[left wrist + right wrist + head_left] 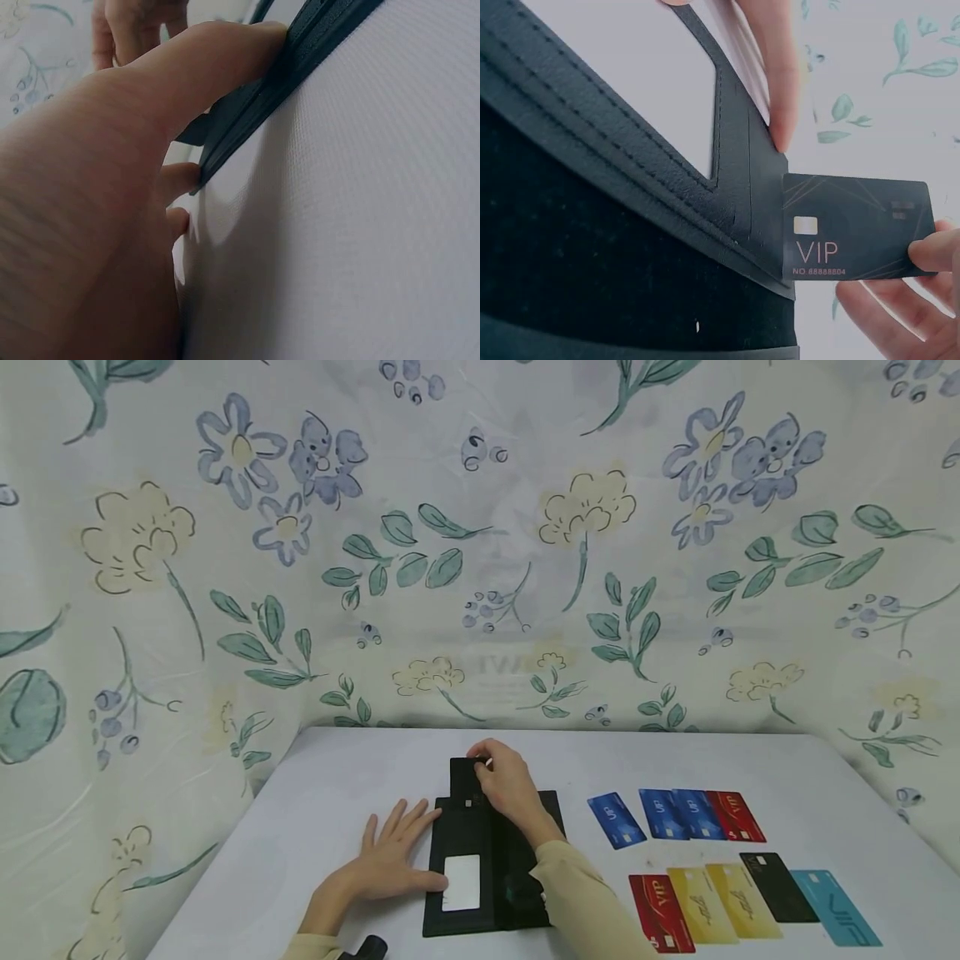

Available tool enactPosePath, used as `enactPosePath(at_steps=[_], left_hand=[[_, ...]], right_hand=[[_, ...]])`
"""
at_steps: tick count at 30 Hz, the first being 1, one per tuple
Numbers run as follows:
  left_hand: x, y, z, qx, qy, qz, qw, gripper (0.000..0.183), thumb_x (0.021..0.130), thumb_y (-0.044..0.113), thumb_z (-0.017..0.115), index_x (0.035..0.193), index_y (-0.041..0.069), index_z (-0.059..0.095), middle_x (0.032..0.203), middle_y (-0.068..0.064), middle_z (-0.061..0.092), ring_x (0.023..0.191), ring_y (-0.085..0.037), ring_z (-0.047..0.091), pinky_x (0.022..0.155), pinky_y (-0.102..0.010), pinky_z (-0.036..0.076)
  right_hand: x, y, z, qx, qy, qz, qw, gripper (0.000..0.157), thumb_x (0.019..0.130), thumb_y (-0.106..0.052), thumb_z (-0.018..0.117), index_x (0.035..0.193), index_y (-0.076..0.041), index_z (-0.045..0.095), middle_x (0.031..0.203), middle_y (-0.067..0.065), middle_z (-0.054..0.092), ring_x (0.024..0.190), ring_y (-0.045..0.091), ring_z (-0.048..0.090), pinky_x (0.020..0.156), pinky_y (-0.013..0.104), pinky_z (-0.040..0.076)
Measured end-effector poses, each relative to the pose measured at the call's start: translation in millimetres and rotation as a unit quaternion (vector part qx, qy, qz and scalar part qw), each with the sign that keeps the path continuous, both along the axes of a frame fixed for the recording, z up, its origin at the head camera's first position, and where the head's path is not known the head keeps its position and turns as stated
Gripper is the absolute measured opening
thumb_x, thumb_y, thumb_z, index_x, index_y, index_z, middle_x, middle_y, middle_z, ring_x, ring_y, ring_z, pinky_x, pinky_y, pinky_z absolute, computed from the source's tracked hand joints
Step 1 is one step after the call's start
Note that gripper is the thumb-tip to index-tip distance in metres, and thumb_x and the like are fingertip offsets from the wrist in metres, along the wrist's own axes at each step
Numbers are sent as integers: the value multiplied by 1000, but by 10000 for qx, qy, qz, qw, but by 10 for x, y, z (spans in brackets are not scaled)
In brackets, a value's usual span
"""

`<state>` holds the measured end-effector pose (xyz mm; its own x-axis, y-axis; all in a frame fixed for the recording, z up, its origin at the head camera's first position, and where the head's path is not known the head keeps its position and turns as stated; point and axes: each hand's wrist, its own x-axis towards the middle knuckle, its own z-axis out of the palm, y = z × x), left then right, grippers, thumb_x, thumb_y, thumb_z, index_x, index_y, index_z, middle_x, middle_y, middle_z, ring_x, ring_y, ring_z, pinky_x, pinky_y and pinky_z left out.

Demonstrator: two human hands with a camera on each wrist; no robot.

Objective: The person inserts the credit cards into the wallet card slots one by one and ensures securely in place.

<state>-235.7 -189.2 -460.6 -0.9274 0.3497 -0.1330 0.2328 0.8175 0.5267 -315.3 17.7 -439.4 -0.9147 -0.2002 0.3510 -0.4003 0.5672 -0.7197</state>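
Note:
A black leather card wallet (462,828) lies opened out on the table, with a white panel (461,883) showing in its left half. My right hand (512,787) pinches the far end of a black VIP card (855,225) between thumb and fingers. The card's chip end meets the wallet's top edge at the left half; whether part of it is inside a slot I cannot tell. My left hand (390,860) rests at the wallet's left side with fingers spread. Its thumb (255,41) presses on the wallet's edge, and a fingertip touches the upper left corner.
Right of the wallet, several blue cards (660,814) and a red card (738,817) form a back row. In front are another red card (660,910), gold cards (701,906), a black card (780,887) and a teal card (836,906). Floral cloth (495,527) hangs behind.

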Motion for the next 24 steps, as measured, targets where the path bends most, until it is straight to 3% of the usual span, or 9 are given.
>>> enactPosePath(at_steps=[6,14,24], left_hand=[[-1,15,-3,-11,-8,0,10000,100,75,58,75,154,14,32,165,-13,18,151,-43,0,111,-70,-11],[0,28,4,36,-7,3,10000,99,75,57,75,154,14,33,164,-14,18,151,-43,0,111,-70,-12],[-8,10,-13,41,-5,12,10000,99,75,58,74,154,14,33,164,-14,19,151,-42,0,111,-69,-13]], right_hand=[[-9,-48,-5,241,119,-63,9996,17,95,-1,61,109,-9,68,110,8,69,98,23,66,90,41,54],[14,-82,-53,214,376,-135,9990,19,96,-2,60,111,-9,68,111,6,68,97,21,65,87,39,54],[-58,-114,-31,259,-40,-109,9996,19,95,-1,61,109,-9,70,111,9,69,97,24,66,88,43,54]])
